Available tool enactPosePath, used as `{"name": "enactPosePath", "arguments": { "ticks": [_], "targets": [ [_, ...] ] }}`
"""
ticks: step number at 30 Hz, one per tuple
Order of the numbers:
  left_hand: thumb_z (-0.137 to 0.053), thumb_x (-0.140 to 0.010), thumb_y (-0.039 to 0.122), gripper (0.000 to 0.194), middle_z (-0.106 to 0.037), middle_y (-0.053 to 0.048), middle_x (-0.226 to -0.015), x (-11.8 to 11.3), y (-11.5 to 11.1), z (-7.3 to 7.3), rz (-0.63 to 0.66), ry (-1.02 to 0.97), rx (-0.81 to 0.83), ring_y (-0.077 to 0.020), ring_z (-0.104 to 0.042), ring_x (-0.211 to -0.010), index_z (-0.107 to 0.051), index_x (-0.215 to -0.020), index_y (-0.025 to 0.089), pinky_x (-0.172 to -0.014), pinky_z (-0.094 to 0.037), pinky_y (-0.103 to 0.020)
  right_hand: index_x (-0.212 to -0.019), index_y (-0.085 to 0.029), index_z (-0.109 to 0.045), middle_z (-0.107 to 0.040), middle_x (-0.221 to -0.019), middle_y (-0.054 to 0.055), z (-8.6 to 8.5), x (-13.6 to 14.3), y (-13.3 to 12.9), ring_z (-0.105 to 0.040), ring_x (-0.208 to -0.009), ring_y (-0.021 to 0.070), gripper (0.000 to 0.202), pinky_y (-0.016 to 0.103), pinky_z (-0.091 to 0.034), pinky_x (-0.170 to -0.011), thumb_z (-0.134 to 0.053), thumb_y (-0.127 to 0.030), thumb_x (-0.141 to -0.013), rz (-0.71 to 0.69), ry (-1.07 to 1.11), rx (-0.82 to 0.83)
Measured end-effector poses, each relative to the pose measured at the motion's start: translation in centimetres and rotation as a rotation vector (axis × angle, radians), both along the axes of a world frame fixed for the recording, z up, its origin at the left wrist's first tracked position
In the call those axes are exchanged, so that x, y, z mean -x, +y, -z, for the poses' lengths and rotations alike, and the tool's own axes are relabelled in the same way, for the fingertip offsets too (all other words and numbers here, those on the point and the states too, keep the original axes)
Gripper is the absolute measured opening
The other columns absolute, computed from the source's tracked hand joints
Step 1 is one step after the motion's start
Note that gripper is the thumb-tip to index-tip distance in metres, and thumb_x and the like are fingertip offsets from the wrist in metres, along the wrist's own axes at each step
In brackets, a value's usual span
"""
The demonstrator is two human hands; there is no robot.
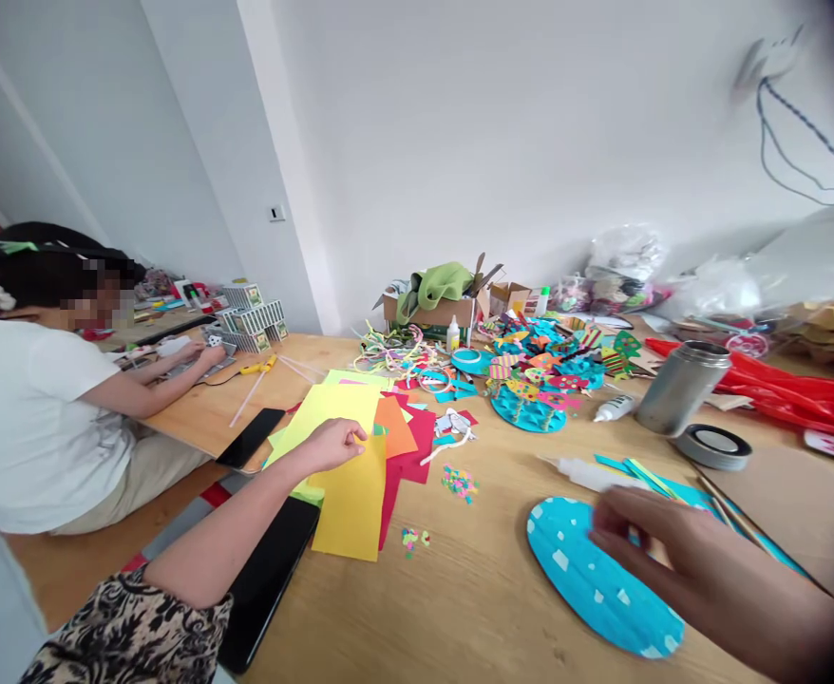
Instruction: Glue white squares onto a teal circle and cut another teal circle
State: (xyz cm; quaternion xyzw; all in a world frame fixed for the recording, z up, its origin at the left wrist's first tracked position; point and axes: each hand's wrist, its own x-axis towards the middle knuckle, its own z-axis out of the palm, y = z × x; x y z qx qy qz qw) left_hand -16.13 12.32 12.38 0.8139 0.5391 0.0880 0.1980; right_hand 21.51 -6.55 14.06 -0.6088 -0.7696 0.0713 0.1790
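**Hazards: Loose Dots and Nozzle Bottle**

The blue oval (584, 591) lies on the desk (481, 598), partly beneath the blurred right hand (663, 541); its grip cannot be determined. The left hand (332, 445) is curled above the yellow sheet (350, 513); any pinch is unconfirmed. A low sweep could scatter the paper dots (460, 483). Knocking the nozzle bottle (582, 472) could smear any leaked contents onto the oval.

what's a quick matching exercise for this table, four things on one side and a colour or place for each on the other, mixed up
1. flask
2. left hand
3. green cloth
4. oval board

A. blue with pale patches
B. silver-grey
C. over yellow paper
D. on the box

Pairs: 1-B, 2-C, 3-D, 4-A
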Motion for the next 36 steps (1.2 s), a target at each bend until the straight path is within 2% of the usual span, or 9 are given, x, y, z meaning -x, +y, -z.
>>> {"name": "enactPosePath", "arguments": {
  "ticks": [4,7,10,15,19,24,28,32,36],
  "targets": [
    [-0.056,-0.077,0.026,0.029,-0.071,-0.007,-0.095,-0.3,0.6,-0.1,0.041,0.1,-0.016,-0.0216,-0.065,-0.09,-0.067,-0.102,0.018,-0.079,-0.046,-0.029,-0.083,-0.018,-0.062,-0.067,-0.089,0.008,-0.4,5.2,8.6,-0.061,-0.082,0.0172,0.021,0.026,-0.046,-0.072,-0.042,-0.016,-0.088,-0.159,-0.177,0.082],
    [-0.059,-0.077,0.027,0.032,-0.066,-0.01,-0.114,-0.1,0.9,0.0,0.076,0.153,-0.028,-0.0244,-0.06,-0.108,-0.065,-0.107,0.018,-0.092,-0.043,-0.032,-0.097,-0.015,-0.065,-0.066,-0.102,0.013,2.2,8.0,13.7,-0.059,-0.102,0.0223,0.024,0.029,-0.043,-0.084,-0.046,-0.009,-0.085,-0.236,-0.33,0.067],
    [-0.058,-0.078,0.027,0.036,-0.062,-0.01,-0.121,0.7,1.2,0.2,0.099,0.183,-0.036,-0.0249,-0.056,-0.114,-0.062,-0.112,0.018,-0.099,-0.039,-0.034,-0.106,-0.012,-0.065,-0.063,-0.111,0.017,5.0,9.8,16.6,-0.054,-0.11,0.0287,0.028,0.036,-0.039,-0.092,-0.051,-0.008,-0.082,-0.255,-0.401,0.053],
    [-0.056,-0.08,0.026,0.035,-0.061,-0.01,-0.123,2.0,2.0,0.3,0.105,0.194,-0.055,-0.0247,-0.056,-0.115,-0.06,-0.115,0.018,-0.099,-0.04,-0.035,-0.101,-0.009,-0.066,-0.064,-0.106,0.019,6.8,10.9,18.5,-0.054,-0.104,0.03,0.024,0.039,-0.039,-0.091,-0.05,-0.01,-0.084,-0.292,-0.472,0.04],
    [-0.05,-0.083,0.022,0.037,-0.057,-0.01,-0.127,1.5,2.5,-0.3,0.114,0.168,-0.097,-0.0231,-0.053,-0.118,-0.057,-0.119,0.017,-0.102,-0.037,-0.034,-0.102,-0.01,-0.065,-0.065,-0.104,0.017,6.0,9.5,20.0,-0.054,-0.103,0.027,0.025,0.035,-0.037,-0.091,-0.046,-0.006,-0.085,-0.276,-0.477,0.017],
    [-0.05,-0.085,0.024,0.038,-0.056,-0.01,-0.127,-1.4,1.2,-0.8,0.202,0.174,-0.168,-0.024,-0.05,-0.12,-0.055,-0.122,0.017,-0.104,-0.036,-0.036,-0.096,-0.009,-0.065,-0.067,-0.094,0.017,4.8,6.2,23.3,-0.057,-0.098,0.0274,0.022,0.033,-0.039,-0.082,-0.046,-0.006,-0.085,-0.087,-0.44,0.022],
    [-0.059,-0.081,0.033,0.053,-0.049,-0.013,-0.136,-4.2,-1.2,0.9,0.361,0.258,-0.2,-0.0313,-0.042,-0.127,-0.049,-0.131,0.017,-0.107,-0.032,-0.043,-0.097,-0.008,-0.065,-0.065,-0.101,0.02,4.8,5.5,24.7,-0.057,-0.103,0.0295,0.022,0.034,-0.039,-0.084,-0.046,-0.006,-0.085,0.029,-0.367,0.042],
    [-0.064,-0.074,0.032,0.075,-0.027,-0.012,-0.153,-6.1,-2.5,3.1,0.454,0.33,-0.277,-0.042,-0.013,-0.14,-0.035,-0.142,0.019,-0.112,-0.016,-0.058,-0.104,-0.008,-0.062,-0.062,-0.112,0.024,4.9,7.1,24.4,-0.053,-0.112,0.0323,0.023,0.037,-0.039,-0.089,-0.047,-0.014,-0.088,0.109,-0.213,0.061],
    [-0.06,-0.075,0.021,0.079,-0.021,-0.013,-0.155,-7.7,-1.8,4.8,0.418,0.419,-0.298,-0.0452,-0.01,-0.14,-0.027,-0.146,0.021,-0.108,-0.018,-0.066,-0.091,-0.015,-0.066,-0.072,-0.09,0.011,5.2,9.4,24.0,-0.066,-0.086,0.0211,0.018,0.026,-0.046,-0.071,-0.049,-0.021,-0.088,0.113,0.026,0.238]
  ]
}}
